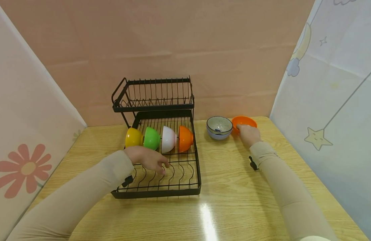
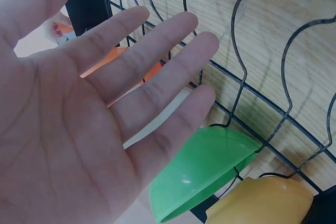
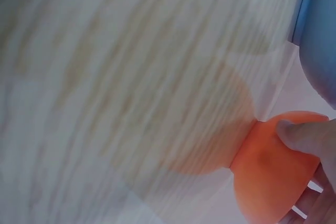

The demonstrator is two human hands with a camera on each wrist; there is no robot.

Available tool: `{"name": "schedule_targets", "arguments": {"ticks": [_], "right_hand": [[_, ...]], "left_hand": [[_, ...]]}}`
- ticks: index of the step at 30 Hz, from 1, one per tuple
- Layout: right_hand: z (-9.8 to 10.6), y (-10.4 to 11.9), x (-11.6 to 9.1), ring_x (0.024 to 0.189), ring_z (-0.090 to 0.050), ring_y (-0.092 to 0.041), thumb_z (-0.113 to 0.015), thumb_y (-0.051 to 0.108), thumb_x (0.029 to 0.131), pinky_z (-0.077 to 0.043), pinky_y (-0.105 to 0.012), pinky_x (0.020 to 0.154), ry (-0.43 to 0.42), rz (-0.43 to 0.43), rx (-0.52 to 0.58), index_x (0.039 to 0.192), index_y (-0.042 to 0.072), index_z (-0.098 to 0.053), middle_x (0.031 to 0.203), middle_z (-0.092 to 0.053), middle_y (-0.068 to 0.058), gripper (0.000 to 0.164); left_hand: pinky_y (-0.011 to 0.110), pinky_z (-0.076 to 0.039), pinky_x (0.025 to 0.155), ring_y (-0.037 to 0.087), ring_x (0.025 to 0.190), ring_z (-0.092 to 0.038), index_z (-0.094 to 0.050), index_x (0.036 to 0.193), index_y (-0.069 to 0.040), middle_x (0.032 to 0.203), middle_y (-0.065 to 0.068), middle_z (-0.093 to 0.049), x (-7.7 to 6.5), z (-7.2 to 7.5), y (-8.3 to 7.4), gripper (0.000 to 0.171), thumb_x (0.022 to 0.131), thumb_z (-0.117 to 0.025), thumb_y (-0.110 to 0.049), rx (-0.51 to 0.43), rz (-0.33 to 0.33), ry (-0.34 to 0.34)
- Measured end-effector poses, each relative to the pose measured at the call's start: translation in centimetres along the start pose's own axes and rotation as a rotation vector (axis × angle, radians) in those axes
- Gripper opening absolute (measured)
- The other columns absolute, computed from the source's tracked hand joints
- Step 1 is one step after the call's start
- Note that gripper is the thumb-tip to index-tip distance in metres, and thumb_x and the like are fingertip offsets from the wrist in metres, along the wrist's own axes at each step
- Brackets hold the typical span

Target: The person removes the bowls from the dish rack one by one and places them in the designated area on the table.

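At far right on the wooden counter (image 1: 227, 187), the right hand (image 1: 248, 134) pinches a round orange bowl (image 3: 270, 166), probably for steadiness; leftward, the left hand (image 1: 147, 160), fingers loose, hovers over a black wire rack (image 1: 155, 193) whose wires seemingly prop four glossy multicoloured bowls (image 1: 151, 138) sideways

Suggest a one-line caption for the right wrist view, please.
The right grip holds an orange bowl, with a blue bowl nearby and the wood-grain tabletop filling much of the frame.

Looks like a makeshift kitchen-style booth, with a pale wood-grain tabletop (image 1: 233, 187) under the black two-tier wire dish rack (image 1: 156, 193), a creased pinkish sheet (image 1: 155, 36) behind it, and a white flower-printed sheet (image 1: 25, 97) to its left.
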State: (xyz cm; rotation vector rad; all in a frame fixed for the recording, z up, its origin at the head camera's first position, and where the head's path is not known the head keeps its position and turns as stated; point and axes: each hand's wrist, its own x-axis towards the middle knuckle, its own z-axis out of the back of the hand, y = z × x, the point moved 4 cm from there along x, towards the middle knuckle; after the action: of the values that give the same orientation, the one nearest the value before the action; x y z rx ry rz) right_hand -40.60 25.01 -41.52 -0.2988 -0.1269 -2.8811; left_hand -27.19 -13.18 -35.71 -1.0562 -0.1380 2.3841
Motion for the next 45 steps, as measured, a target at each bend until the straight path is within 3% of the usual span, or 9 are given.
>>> {"name": "schedule_targets", "arguments": {"ticks": [8, 17, 23, 31, 35, 40, 45], "right_hand": [[-0.2, -0.1, 0.1, 0.086, -0.067, -0.040, -0.070, 0.007, 0.086, -0.053, -0.056, 0.063, 0.008, 0.015, 0.004, 0.110, 0.006, -0.063, 0.102, -0.070, -0.021, 0.025], [-0.2, -0.1, -0.2, 0.114, -0.053, -0.047, -0.066, 0.023, 0.090, -0.042, -0.061, 0.095, 0.114, 0.102, 0.045, 0.128, -0.008, -0.049, 0.126, -0.056, -0.029, 0.051], [1.9, 0.6, -0.2, 0.113, -0.050, -0.047, -0.063, 0.024, 0.091, -0.038, -0.059, 0.100, 0.003, 0.117, 0.093, 0.125, -0.009, -0.047, 0.122, -0.053, -0.029, 0.050], [4.6, 4.4, -1.2, 0.104, -0.051, -0.042, -0.059, 0.020, 0.096, -0.041, -0.054, 0.094, -0.194, 0.234, 0.186, 0.119, -0.008, -0.049, 0.109, -0.055, -0.024, 0.038], [5.1, 6.5, -1.8, 0.106, -0.053, -0.039, -0.060, 0.019, 0.096, -0.042, -0.053, 0.096, -0.231, 0.301, 0.209, 0.121, -0.005, -0.052, 0.114, -0.058, -0.021, 0.036], [5.0, 9.2, -2.2, 0.107, -0.060, -0.033, -0.061, 0.019, 0.096, -0.048, -0.049, 0.093, -0.172, 0.372, 0.221, 0.121, 0.000, -0.054, 0.118, -0.062, -0.015, 0.033], [3.7, 11.6, -2.6, 0.098, -0.065, -0.026, -0.061, 0.020, 0.096, -0.053, -0.042, 0.086, -0.042, 0.454, 0.196, 0.115, 0.004, -0.058, 0.107, -0.067, -0.011, 0.025]], "left_hand": [[0.046, -0.041, 0.105, 0.022, 0.121, -0.053, -0.050, 0.139, -0.019, 0.126, 0.001, -0.060, -0.2, -0.1, 0.1, 0.049, 0.096, -0.056, -0.043, 0.021, 0.008, -0.004], [0.044, -0.043, 0.101, 0.019, 0.115, -0.055, -0.051, 0.137, -0.018, 0.121, 0.000, -0.060, -0.1, -0.3, 0.2, 0.046, 0.097, -0.057, -0.039, 0.029, -0.004, -0.005], [0.044, -0.044, 0.100, 0.018, 0.115, -0.055, -0.051, 0.138, -0.017, 0.122, 0.000, -0.060, 0.2, -0.4, 0.3, 0.046, 0.097, -0.056, -0.039, 0.041, -0.011, -0.004], [0.043, -0.044, 0.101, 0.019, 0.118, -0.055, -0.052, 0.137, -0.019, 0.125, 0.001, -0.060, 0.3, -0.4, 0.2, 0.045, 0.097, -0.055, -0.040, 0.057, -0.014, -0.006], [0.044, -0.044, 0.101, 0.020, 0.119, -0.054, -0.052, 0.138, -0.019, 0.127, 0.001, -0.060, 0.2, -0.3, 0.2, 0.047, 0.097, -0.055, -0.041, 0.054, -0.011, -0.006], [0.044, -0.043, 0.102, 0.019, 0.120, -0.053, -0.051, 0.139, -0.020, 0.128, 0.000, -0.059, 0.1, -0.3, 0.3, 0.048, 0.097, -0.055, -0.043, 0.045, 0.004, -0.004], [0.043, -0.043, 0.102, 0.018, 0.120, -0.053, -0.050, 0.139, -0.020, 0.126, -0.001, -0.060, 0.2, -0.3, 0.4, 0.049, 0.097, -0.055, -0.043, 0.039, 0.005, -0.003]]}}
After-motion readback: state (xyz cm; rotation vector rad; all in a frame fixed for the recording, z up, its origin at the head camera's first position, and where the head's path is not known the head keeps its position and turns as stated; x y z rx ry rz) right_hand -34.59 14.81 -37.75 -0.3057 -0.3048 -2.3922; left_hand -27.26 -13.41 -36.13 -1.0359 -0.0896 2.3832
